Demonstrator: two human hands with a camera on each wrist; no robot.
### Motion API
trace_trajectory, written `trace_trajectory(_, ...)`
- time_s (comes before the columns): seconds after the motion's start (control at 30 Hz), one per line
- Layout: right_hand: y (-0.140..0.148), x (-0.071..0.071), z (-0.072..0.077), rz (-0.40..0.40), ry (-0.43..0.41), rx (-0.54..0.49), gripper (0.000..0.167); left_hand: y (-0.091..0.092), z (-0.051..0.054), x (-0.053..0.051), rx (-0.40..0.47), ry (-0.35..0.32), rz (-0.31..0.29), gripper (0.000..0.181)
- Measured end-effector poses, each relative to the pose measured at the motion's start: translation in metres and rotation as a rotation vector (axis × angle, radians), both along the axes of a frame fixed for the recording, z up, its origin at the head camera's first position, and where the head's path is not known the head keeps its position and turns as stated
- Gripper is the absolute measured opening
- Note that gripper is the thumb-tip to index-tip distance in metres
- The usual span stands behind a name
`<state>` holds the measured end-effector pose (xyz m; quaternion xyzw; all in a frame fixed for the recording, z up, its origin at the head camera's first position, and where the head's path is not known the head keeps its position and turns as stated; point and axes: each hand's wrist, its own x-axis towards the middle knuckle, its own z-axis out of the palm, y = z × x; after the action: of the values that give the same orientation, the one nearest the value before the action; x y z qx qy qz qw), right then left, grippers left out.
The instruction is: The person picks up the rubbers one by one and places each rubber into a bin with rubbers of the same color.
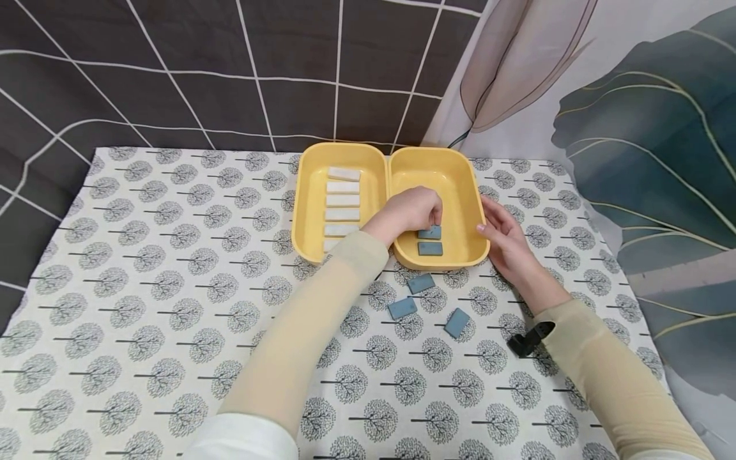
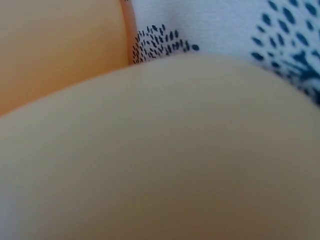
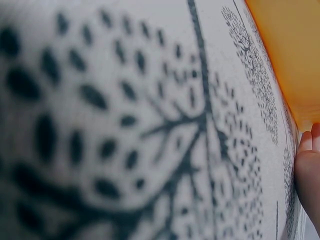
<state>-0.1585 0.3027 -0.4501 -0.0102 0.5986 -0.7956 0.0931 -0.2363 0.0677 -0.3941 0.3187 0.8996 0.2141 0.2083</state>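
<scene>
In the head view, a yellow two-part box (image 1: 339,148) stands with its halves side by side. My left hand (image 1: 411,207) reaches into the right half, fingers curled down, pinching a small blue block (image 1: 429,234) near the bottom. The fingertips are partly hidden. Just below lies a second blue block (image 1: 430,248). My right hand (image 1: 506,239) grips the right rim, thumb at the edge and fingers along the outer wall. The right wrist view shows fingers (image 3: 310,155) against the yellow wall (image 3: 295,55). Only blurred sleeve (image 2: 160,150) and cloth fill most of the left wrist view.
Several white blocks (image 1: 343,187) lie in a column in the left half. In front of the box, three loose blue blocks (image 1: 402,308) lie on the tree-print cloth (image 1: 172,313). A dark grid-patterned cloth (image 1: 201,83) hangs behind; a patterned curtain (image 1: 661,191) hangs at right.
</scene>
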Motion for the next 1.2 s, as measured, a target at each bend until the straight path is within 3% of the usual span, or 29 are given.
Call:
trace_trajectory(0.73, -0.0013, -0.0005, 0.0011, 0.0, -0.009, -0.007, 0.06, 0.0002, -0.0017, -0.0028, -0.008, -0.014, -0.006, 0.022)
trace_trajectory(0.97, -0.0007, -0.0004, 0.0012, 0.005, -0.003, 0.01, 0.061, -0.0011, -0.0039, -0.0056, 0.053, 0.008, -0.022, 0.02)
trace_trajectory(1.2, 0.0005, -0.0009, 0.0003, 0.017, 0.014, 0.018, 0.061, -0.0036, -0.0019, -0.0036, 0.153, -0.016, -0.002, 0.017)
